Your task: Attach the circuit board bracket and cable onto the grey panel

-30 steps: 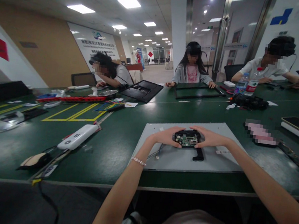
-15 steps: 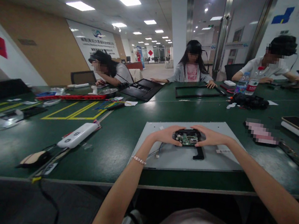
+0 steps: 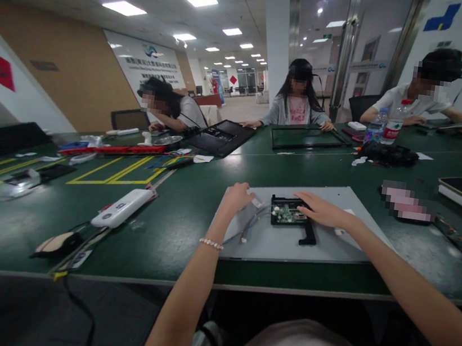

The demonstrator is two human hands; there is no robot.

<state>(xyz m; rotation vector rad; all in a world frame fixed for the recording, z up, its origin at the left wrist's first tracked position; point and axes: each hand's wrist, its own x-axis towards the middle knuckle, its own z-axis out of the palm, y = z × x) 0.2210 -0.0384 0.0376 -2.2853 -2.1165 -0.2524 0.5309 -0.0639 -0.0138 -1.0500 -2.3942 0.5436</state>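
A flat pale-grey panel (image 3: 272, 249) lies on the green table in front of me. On its middle rests a green circuit board (image 3: 287, 214) in a black plastic bracket (image 3: 309, 234), with a hooked arm toward me. My right hand (image 3: 323, 211) lies over the bracket's right side, fingers stretched out and touching it. Near the panel's left edge is my left hand (image 3: 238, 198), away from the board, its fingers loosely bent and apart with nothing visible in them. Between that hand and the board a grey cable (image 3: 253, 221) runs across the panel.
A white power bank-like device (image 3: 122, 208) and a beige-and-black mouse (image 3: 55, 244) lie left. A phone (image 3: 408, 203) is right. Beyond are bottles (image 3: 391, 129), a black frame (image 3: 309, 143) by a co-worker, and a black panel (image 3: 221, 136). Other people sit around the table.
My left hand has let go of the bracket's left side and moved left to the panel's edge. My right hand stays at the bracket, its fingers now flatter. The board remains on the panel.
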